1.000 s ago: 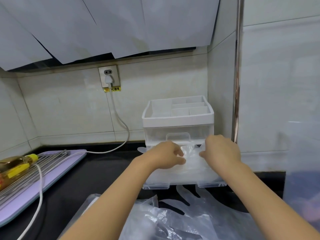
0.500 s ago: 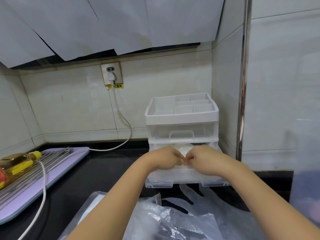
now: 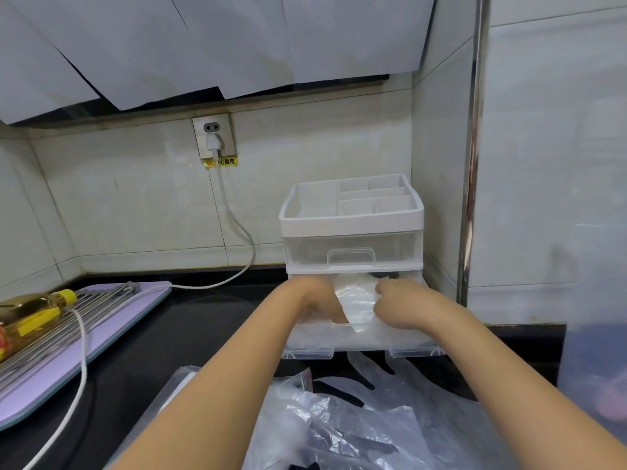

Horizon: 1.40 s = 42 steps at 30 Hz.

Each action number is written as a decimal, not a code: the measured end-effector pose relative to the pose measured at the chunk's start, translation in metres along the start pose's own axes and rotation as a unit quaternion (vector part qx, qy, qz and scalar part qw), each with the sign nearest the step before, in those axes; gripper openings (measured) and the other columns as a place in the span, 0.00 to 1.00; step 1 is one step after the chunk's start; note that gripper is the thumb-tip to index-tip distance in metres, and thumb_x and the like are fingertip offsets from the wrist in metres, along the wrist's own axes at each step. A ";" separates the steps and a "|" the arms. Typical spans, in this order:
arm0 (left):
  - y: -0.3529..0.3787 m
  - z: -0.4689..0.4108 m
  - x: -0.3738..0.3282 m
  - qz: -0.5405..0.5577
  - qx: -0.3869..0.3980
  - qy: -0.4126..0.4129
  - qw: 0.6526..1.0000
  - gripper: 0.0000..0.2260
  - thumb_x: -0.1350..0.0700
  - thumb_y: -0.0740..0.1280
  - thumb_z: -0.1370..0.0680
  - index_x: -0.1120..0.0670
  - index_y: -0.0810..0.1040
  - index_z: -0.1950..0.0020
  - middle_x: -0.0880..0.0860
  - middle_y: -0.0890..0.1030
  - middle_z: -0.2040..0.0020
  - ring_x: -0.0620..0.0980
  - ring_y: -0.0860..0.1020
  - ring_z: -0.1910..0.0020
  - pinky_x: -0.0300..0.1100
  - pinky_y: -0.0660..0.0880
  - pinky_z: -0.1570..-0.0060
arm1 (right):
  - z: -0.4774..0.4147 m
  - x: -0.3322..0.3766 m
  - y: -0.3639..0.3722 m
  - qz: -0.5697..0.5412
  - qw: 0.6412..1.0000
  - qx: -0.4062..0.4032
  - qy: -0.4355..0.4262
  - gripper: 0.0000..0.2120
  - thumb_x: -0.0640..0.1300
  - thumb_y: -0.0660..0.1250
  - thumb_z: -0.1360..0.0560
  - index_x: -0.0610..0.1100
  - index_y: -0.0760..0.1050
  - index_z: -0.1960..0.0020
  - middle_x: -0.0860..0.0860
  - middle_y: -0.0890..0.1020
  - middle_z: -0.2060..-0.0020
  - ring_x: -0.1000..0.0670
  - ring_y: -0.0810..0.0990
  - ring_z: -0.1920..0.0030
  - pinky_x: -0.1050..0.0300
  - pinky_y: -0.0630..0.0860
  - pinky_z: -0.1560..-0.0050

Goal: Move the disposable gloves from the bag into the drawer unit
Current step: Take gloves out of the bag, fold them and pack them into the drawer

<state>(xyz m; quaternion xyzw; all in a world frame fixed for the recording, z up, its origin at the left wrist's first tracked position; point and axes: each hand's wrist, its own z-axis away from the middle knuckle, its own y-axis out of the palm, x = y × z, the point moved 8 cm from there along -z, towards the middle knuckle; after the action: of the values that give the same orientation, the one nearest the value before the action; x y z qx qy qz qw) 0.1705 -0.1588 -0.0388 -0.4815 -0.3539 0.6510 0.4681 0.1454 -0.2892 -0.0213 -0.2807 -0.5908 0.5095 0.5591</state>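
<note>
A white and clear drawer unit point(image 3: 353, 225) stands in the counter's back right corner. Its lower drawer point(image 3: 363, 344) is pulled out toward me. A wad of clear disposable gloves point(image 3: 356, 296) lies inside it. My left hand point(image 3: 315, 300) reaches into the drawer's left side with fingers curled down on the gloves. My right hand point(image 3: 400, 303) is in the right side, fingers curled on the same wad. The clear plastic bag point(image 3: 339, 425) lies crumpled on the counter close to me, and flat loose gloves point(image 3: 383, 371) spread just in front of the drawer.
A purple tray point(image 3: 68, 361) with metal rods and a yellow-capped oil bottle point(image 3: 30, 307) sits at the left. A white cable point(image 3: 78, 368) runs from the wall socket point(image 3: 213, 137) across the black counter point(image 3: 190, 334). A tiled wall and a metal strip point(image 3: 471, 164) close the right side.
My hands met in the middle of the drawer half a second ago; now they have parted again, with the gloves showing between them. The view has shifted slightly.
</note>
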 end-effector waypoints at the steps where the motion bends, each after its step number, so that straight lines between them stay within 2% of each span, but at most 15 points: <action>1: -0.001 0.004 -0.001 0.017 -0.001 0.005 1.000 0.18 0.51 0.70 0.26 0.53 0.75 0.37 0.51 0.76 0.40 0.53 0.75 0.44 0.46 0.73 0.43 | -0.002 -0.001 0.000 0.000 1.000 -0.003 0.002 0.11 0.35 0.52 0.23 0.39 0.73 0.49 0.46 0.76 0.54 0.48 0.75 0.56 0.60 0.65 0.64; 3: -0.008 0.020 -0.006 0.044 -0.023 0.019 0.999 0.22 0.53 0.70 0.24 0.53 0.70 0.31 0.51 0.73 0.36 0.53 0.72 0.38 0.45 0.70 0.41 | -0.001 -0.002 -0.006 -0.020 0.999 -0.029 0.001 0.09 0.37 0.54 0.23 0.40 0.73 0.55 0.47 0.76 0.58 0.49 0.72 0.62 0.60 0.62 0.68; 5: -0.022 0.045 -0.010 0.056 -0.084 0.037 0.994 0.29 0.50 0.70 0.25 0.52 0.64 0.26 0.51 0.69 0.29 0.52 0.69 0.32 0.44 0.67 0.38 | 0.004 0.001 -0.013 -0.028 0.998 -0.048 -0.018 0.11 0.42 0.57 0.22 0.38 0.76 0.49 0.44 0.80 0.52 0.45 0.80 0.55 0.58 0.70 0.62; 7: -0.033 0.072 -0.014 0.101 -0.149 0.084 0.980 0.26 0.49 0.70 0.25 0.50 0.68 0.29 0.49 0.71 0.31 0.48 0.72 0.35 0.41 0.69 0.40 | 0.012 0.008 -0.023 -0.018 0.996 -0.072 -0.045 0.15 0.46 0.60 0.22 0.38 0.77 0.42 0.42 0.80 0.46 0.43 0.79 0.46 0.52 0.76 0.50; 9: -0.031 0.103 -0.016 0.125 -0.196 0.134 0.963 0.18 0.49 0.70 0.25 0.48 0.75 0.36 0.45 0.77 0.39 0.41 0.76 0.43 0.36 0.72 0.44 | 0.023 0.018 -0.029 -0.014 0.993 -0.080 -0.083 0.16 0.48 0.61 0.22 0.38 0.77 0.42 0.42 0.81 0.45 0.43 0.79 0.48 0.51 0.75 0.49; 13: 0.010 0.151 -0.014 0.071 -0.174 0.236 0.954 0.17 0.43 0.72 0.28 0.38 0.75 0.40 0.33 0.72 0.42 0.27 0.70 0.45 0.24 0.68 0.46 | 0.039 0.030 -0.029 0.016 0.989 -0.070 -0.127 0.16 0.48 0.62 0.22 0.36 0.79 0.47 0.44 0.81 0.58 0.47 0.76 0.62 0.56 0.72 0.60; 15: 0.027 0.164 -0.012 0.035 -0.172 0.293 0.940 0.18 0.43 0.72 0.29 0.37 0.75 0.40 0.33 0.68 0.36 0.26 0.62 0.35 0.21 0.60 0.39 | 0.044 0.033 -0.029 0.042 0.988 -0.059 -0.135 0.17 0.47 0.61 0.21 0.34 0.79 0.45 0.41 0.83 0.53 0.41 0.80 0.55 0.50 0.76 0.53; 18: 0.045 0.175 -0.004 0.009 -0.162 0.319 0.934 0.17 0.47 0.72 0.27 0.39 0.76 0.39 0.32 0.66 0.35 0.26 0.58 0.32 0.19 0.54 0.39 | 0.053 0.036 -0.027 0.071 0.986 -0.039 -0.148 0.17 0.48 0.61 0.21 0.35 0.78 0.43 0.39 0.80 0.45 0.38 0.78 0.47 0.49 0.77 0.50; 21: 0.060 0.176 0.009 -0.017 -0.116 0.290 0.950 0.22 0.48 0.71 0.27 0.40 0.72 0.34 0.28 0.64 0.36 0.20 0.55 0.36 0.15 0.52 0.42 | 0.061 0.039 -0.024 0.082 0.983 -0.018 -0.165 0.15 0.52 0.63 0.22 0.46 0.80 0.41 0.53 0.82 0.43 0.49 0.80 0.47 0.50 0.75 0.42; 25: 0.072 0.170 0.010 -0.044 -0.091 0.284 0.954 0.20 0.57 0.67 0.25 0.46 0.74 0.33 0.38 0.70 0.34 0.32 0.65 0.36 0.21 0.58 0.39 | 0.062 0.039 -0.021 0.093 0.979 0.004 -0.179 0.15 0.56 0.64 0.24 0.54 0.77 0.39 0.59 0.79 0.42 0.54 0.77 0.43 0.53 0.72 0.38; 28: 0.073 0.163 0.010 0.000 -0.130 0.287 0.949 0.10 0.60 0.67 0.25 0.50 0.82 0.47 0.42 0.79 0.45 0.38 0.75 0.45 0.32 0.69 0.43 | 0.060 0.038 -0.018 0.093 0.978 0.021 -0.186 0.17 0.56 0.66 0.25 0.55 0.76 0.38 0.59 0.78 0.44 0.54 0.76 0.44 0.55 0.72 0.39; 31: 0.050 0.165 0.012 0.123 -0.173 0.254 0.943 0.02 0.56 0.70 0.24 0.51 0.83 0.56 0.43 0.83 0.56 0.37 0.79 0.55 0.32 0.72 0.50 | 0.059 0.037 -0.018 0.063 0.977 0.035 -0.201 0.17 0.56 0.68 0.26 0.55 0.75 0.38 0.60 0.79 0.45 0.56 0.77 0.45 0.56 0.72 0.39; 36: -0.002 0.172 0.015 0.349 -0.187 0.194 0.898 0.14 0.52 0.65 0.22 0.59 0.80 0.62 0.54 0.82 0.66 0.50 0.77 0.65 0.40 0.70 0.63 | 0.057 0.043 -0.035 0.040 0.962 -0.031 -0.269 0.07 0.49 0.61 0.21 0.53 0.78 0.50 0.58 0.79 0.57 0.52 0.77 0.52 0.63 0.73 0.53; 39: -0.022 0.162 0.021 0.469 -0.168 0.149 0.854 0.16 0.56 0.61 0.20 0.59 0.80 0.64 0.54 0.81 0.69 0.48 0.79 0.71 0.38 0.77 0.68 | 0.059 0.039 -0.048 -0.167 0.941 -0.011 -0.295 0.06 0.46 0.66 0.23 0.46 0.78 0.48 0.48 0.82 0.55 0.45 0.80 0.52 0.61 0.77 0.51; 42: -0.033 0.151 0.024 0.521 -0.150 0.123 0.831 0.18 0.63 0.61 0.20 0.57 0.82 0.68 0.55 0.82 0.67 0.49 0.79 0.69 0.39 0.79 0.63 | 0.066 0.034 -0.057 -0.418 0.868 0.062 -0.261 0.34 0.66 0.55 0.29 0.38 0.77 0.42 0.42 0.84 0.50 0.44 0.83 0.49 0.50 0.79 0.46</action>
<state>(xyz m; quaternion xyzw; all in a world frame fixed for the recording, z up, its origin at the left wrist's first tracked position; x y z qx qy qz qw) 0.0323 -0.1275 0.0269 -0.7351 -0.0835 0.6725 0.0216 0.0892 -0.2962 0.0533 0.1713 -0.7446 0.3183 0.5612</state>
